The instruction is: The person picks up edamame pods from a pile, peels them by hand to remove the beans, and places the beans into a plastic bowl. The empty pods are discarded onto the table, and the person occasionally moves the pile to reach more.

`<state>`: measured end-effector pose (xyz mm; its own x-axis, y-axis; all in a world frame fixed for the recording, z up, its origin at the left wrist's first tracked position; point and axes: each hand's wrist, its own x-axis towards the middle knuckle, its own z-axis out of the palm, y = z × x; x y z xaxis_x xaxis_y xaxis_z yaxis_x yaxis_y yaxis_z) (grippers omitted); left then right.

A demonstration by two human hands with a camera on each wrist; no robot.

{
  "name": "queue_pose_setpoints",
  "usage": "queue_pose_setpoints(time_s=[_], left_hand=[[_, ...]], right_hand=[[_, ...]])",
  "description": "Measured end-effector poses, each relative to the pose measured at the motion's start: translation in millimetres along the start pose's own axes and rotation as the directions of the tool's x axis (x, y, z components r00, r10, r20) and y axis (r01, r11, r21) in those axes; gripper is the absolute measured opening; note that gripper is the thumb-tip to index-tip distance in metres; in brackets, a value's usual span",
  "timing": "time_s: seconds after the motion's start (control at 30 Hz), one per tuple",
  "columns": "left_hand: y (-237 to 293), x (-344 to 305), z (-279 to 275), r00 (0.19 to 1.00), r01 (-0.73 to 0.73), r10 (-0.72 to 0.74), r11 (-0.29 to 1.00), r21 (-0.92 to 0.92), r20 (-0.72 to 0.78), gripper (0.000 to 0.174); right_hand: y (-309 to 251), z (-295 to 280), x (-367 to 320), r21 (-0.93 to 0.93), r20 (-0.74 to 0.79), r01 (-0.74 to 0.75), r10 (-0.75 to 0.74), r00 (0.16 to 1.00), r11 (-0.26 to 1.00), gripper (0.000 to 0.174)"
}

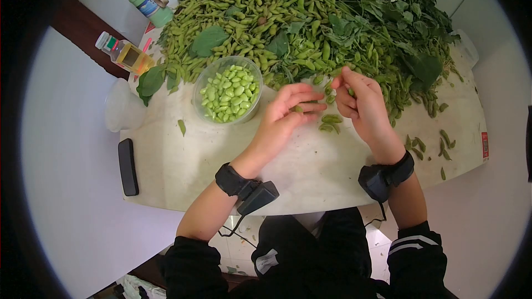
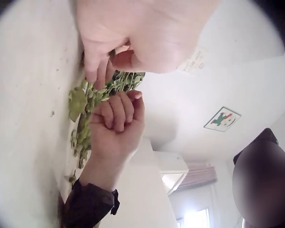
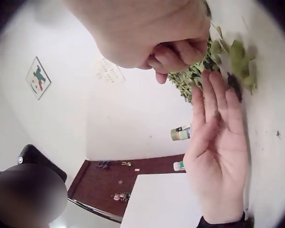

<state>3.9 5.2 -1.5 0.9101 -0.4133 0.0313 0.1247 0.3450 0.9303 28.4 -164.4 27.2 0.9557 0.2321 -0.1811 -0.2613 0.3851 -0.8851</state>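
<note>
My left hand is near the tub's right side, fingers extended, its thumb pinching a small green edamame bean against them. To its right, my right hand has curled fingers that pinch a green edamame pod near thumb and forefinger; the hand hides most of it in the right wrist view. Shelled green beans fill much of a clear plastic tub. Several loose pods lie on the table between the hands.
A large heap of edamame pods with leafy stems covers the table's far side. At the left stand a green bottle, a bottle of yellow liquid and a clear container. A black phone lies by the left edge.
</note>
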Motion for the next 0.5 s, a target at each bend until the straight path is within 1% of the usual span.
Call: queue_pose_setpoints(time_s=[0.07,0.1,0.17,0.2,0.23,0.27,0.3,0.37,0.4,0.47,0.5], left_hand=[[-2,1,1,0.995,-0.092,0.097,0.989,0.116,-0.032,0.052],[-3,1,1,0.995,-0.092,0.097,0.989,0.116,-0.032,0.052],[-2,1,2,0.990,-0.122,0.129,0.987,0.102,-0.059,0.064],[-1,1,3,0.990,-0.122,0.129,0.987,0.102,-0.059,0.064],[0,1,5,0.987,-0.144,0.152,0.981,0.126,-0.055,0.068],[1,0,5,0.983,-0.166,0.175,0.975,0.151,-0.051,0.072],[0,0,4,0.983,-0.166,0.176,0.974,0.151,-0.051,0.072],[-3,1,1,0.971,-0.223,0.237,0.923,0.313,-0.007,0.080],[-3,1,2,0.971,-0.223,0.238,0.923,0.313,-0.008,0.080],[-4,-1,4,0.980,-0.186,0.198,0.943,0.277,-0.015,0.086],[-3,-2,4,0.980,-0.186,0.198,0.943,0.277,-0.016,0.086]], right_hand=[[2,2,0,-0.077,0.043,0.027,-0.024,0.999,0.997,0.025],[3,3,-1,-0.077,0.043,0.027,-0.024,0.999,0.997,0.025],[5,5,-1,-0.312,0.051,0.033,-0.018,0.999,0.949,0.019],[6,4,-1,-0.312,0.051,0.033,-0.018,0.999,0.949,0.019],[7,4,-1,-0.473,0.124,0.092,-0.037,0.992,0.876,0.015],[9,3,-1,-0.613,0.200,0.158,-0.042,0.979,0.774,0.012],[13,3,0,-0.613,0.201,0.159,-0.042,0.979,0.774,0.012],[23,4,1,-0.481,0.259,0.267,-0.156,0.953,0.835,0.013],[23,5,0,-0.481,0.259,0.267,-0.155,0.953,0.835,0.013],[20,6,-2,-0.530,0.354,0.341,-0.163,0.921,0.776,0.019],[18,6,-3,-0.529,0.355,0.341,-0.163,0.921,0.777,0.019]])
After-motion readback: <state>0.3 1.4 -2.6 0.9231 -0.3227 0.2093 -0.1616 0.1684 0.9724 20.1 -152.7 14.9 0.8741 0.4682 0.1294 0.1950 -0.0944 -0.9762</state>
